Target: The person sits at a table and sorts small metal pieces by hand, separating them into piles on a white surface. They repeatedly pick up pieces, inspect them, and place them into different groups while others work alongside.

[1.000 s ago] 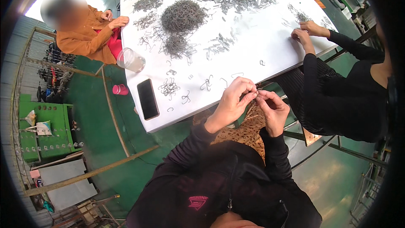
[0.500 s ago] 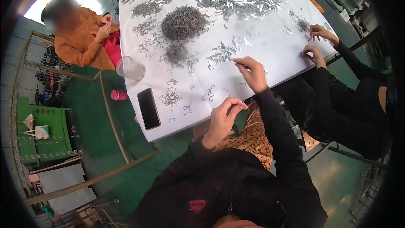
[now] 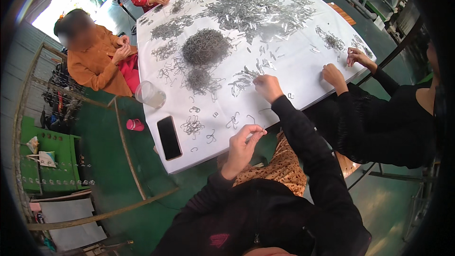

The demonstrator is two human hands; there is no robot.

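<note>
At the near edge of the white-covered table (image 3: 303, 85), my left hand (image 3: 241, 151) is raised with thumb and index finger pinched together. A tiny bit of something shows at those fingertips, too small to name. Further out, my right hand (image 3: 269, 88) is down at a loose pile of flat, shiny metal clips (image 3: 242, 81). Its fingers are bent together at the pile's edge, and what they grip is hidden. Between my hands and the phone lie bent wire hooks (image 3: 232, 120) and a small heap of wire hooks (image 3: 192, 126).
A black phone (image 3: 169, 137) and a clear plastic cup (image 3: 150, 96) stand at the left edge. Beyond are a dark mound of wire hooks (image 3: 204, 47) and a wide spread of metal clips (image 3: 256, 12). Co-workers sit left, right and at the far side; a pink cup (image 3: 135, 124) is below the table's left edge.
My right hand has moved forward and left, down to the clip pile, and its fingers have drawn in. My left hand stays pinched. The view has tilted up slightly.
</note>
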